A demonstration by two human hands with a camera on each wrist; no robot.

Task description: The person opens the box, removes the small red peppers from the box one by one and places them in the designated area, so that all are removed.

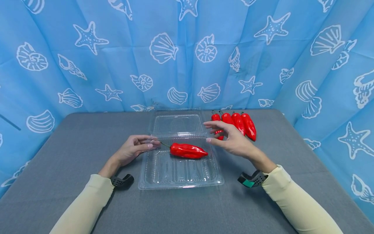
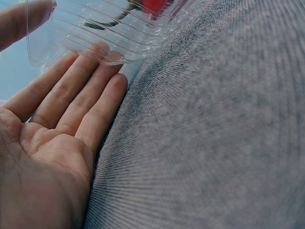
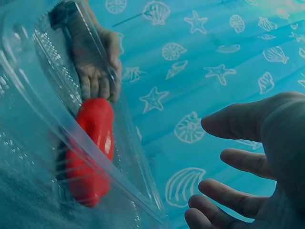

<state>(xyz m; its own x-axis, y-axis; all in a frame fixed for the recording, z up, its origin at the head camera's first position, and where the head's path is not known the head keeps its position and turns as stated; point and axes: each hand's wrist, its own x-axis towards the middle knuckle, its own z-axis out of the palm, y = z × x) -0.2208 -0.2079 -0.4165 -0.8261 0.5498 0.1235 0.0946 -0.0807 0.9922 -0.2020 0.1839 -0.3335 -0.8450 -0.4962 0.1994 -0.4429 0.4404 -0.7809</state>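
A clear plastic clamshell container (image 1: 181, 186) lies unfolded on the table, its lid (image 1: 177, 131) laid back at the far side. One glossy red pepper (image 1: 188, 151) rests lengthwise in the base, stem to the left and tip to the right. My left hand (image 1: 136, 149) is at the container's left edge; in the left wrist view the thumb (image 2: 40, 14) and the straight fingers (image 2: 81, 95) hold its rim between them. My right hand (image 1: 232, 138) hovers beside the right edge, fingers apart and nothing in them, also seen in the right wrist view.
Several more red peppers (image 1: 248, 126) lie side by side at the back right, partly hidden behind my right hand. A grey cloth covers the table (image 1: 87, 139). A blue curtain (image 1: 187, 74) with white shells and starfish hangs close behind it and along the sides.
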